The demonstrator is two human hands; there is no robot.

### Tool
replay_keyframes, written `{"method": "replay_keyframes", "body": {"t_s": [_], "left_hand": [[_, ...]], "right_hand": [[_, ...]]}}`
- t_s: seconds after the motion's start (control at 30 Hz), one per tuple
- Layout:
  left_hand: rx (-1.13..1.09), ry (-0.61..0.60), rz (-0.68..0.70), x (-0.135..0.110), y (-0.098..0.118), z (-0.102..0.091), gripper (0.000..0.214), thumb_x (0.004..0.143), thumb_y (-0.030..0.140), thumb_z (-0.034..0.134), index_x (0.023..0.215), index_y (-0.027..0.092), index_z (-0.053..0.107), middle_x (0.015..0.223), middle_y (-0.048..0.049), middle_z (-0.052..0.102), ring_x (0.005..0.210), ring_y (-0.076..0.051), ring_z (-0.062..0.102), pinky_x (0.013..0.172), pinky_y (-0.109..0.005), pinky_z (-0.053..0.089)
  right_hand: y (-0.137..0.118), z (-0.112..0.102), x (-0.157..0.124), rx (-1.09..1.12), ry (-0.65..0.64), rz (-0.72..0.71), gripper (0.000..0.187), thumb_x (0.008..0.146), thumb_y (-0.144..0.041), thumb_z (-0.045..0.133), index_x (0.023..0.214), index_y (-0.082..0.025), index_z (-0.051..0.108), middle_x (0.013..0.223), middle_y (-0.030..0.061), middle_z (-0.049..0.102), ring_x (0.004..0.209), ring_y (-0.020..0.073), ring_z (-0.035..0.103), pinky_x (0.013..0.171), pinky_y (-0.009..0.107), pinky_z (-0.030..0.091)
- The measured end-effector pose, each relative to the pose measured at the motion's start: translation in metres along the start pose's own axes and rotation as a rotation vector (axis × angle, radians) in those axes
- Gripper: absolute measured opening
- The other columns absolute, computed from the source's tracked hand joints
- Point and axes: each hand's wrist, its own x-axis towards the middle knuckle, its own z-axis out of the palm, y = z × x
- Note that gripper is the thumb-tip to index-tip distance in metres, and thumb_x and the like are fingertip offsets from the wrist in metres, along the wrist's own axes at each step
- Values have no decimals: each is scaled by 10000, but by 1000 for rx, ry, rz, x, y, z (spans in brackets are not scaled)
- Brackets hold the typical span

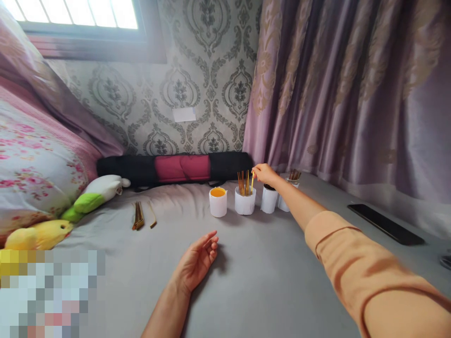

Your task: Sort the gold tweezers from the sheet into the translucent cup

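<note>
My right hand (266, 173) is closed in a pinch on the top of a thin yellow stick (252, 180). The stick stands upright at the right side of a white-covered cup (244, 203) that holds several thin brown sticks (243, 183). Left of it is a white cup (218, 205) with an orange inside. Two more white cups stand to the right: a dark-mouthed one (268, 201) and one partly behind my forearm (283, 203), with brown sticks (294, 174) above it. My left hand (197, 263) is open, palm turned sideways, fingers loosely bent, holding nothing, low over the grey sheet (253, 277).
On the left lie a bundle of thin gold-brown sticks (138, 217) and a separate piece (152, 217). Plush toys (38, 234) line the left edge. A black and red roll (176, 169) lies along the wall. A black flat object (384, 223) rests at right, below the curtain (334, 84).
</note>
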Motion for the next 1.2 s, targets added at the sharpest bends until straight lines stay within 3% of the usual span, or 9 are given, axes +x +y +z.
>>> {"method": "replay_keyframes", "body": {"t_s": [0.57, 0.83, 1.2], "left_hand": [[10, 8, -3, -1, 0, 0, 249, 757, 120, 531, 998, 62, 546, 799, -71, 565, 622, -79, 533, 526, -177, 463], [6, 6, -7, -1, 0, 1, 238, 756, 126, 534, 985, 66, 555, 798, -71, 569, 627, -83, 537, 536, -181, 468], [1, -2, 2, 0, 0, -1, 222, 758, 121, 531, 972, 71, 562, 798, -73, 568, 627, -83, 537, 528, -179, 466]], "right_hand": [[5, 10, -4, -48, -2, 97, 215, 805, -261, 465, 766, -117, 620, 660, 40, 653, 360, 36, 464, 365, 142, 321], [2, 5, -7, -45, -6, 132, 235, 800, -233, 456, 722, -99, 632, 668, 66, 661, 333, 39, 446, 345, 154, 319], [-2, -4, -8, -14, 43, 155, 233, 809, -250, 448, 831, -104, 629, 736, 74, 672, 342, 30, 448, 332, 142, 306]]}}
